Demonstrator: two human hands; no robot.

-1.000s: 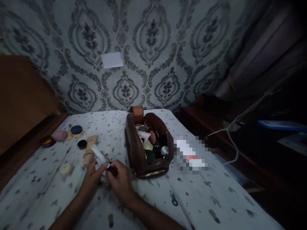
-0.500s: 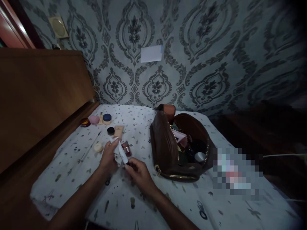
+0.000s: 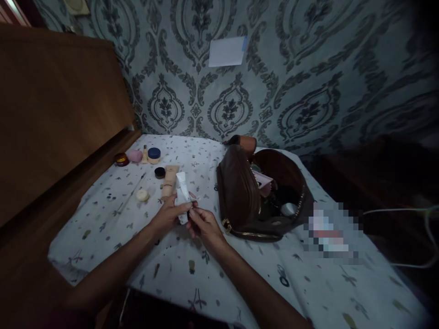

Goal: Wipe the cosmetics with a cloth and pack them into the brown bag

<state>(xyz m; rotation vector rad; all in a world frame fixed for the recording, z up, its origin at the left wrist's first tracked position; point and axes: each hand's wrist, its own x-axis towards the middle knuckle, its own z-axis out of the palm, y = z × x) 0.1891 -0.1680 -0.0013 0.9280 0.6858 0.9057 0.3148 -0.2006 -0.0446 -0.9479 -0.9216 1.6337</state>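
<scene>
A white squeeze tube (image 3: 183, 183) stands nearly upright between my hands, its flat end pointing away from me. My left hand (image 3: 166, 217) is closed around its lower part, along with some crumpled white material (image 3: 183, 218) that looks like tissue or cloth. At the tube's near end, the fingers of my right hand (image 3: 205, 225) pinch a small dark piece that looks like its cap. Just beyond my left hand lies a beige tube (image 3: 170, 179), beside a small black-lidded jar (image 3: 159, 172). A cream-coloured round pot (image 3: 142, 195) sits to the left.
An open brown bag (image 3: 240, 192) filled with various items stands to the right. At the back left are an amber jar (image 3: 121, 159), a pink item (image 3: 135, 156), a slim small bottle (image 3: 145, 155) and a blue-lidded jar (image 3: 154, 155). A wooden cabinet (image 3: 61, 114) borders the left side.
The white tube has turned more upright, and both hands have come closer together around its near end. The small dark-red bottle seen beside the hands no longer shows. The view has tilted down.
</scene>
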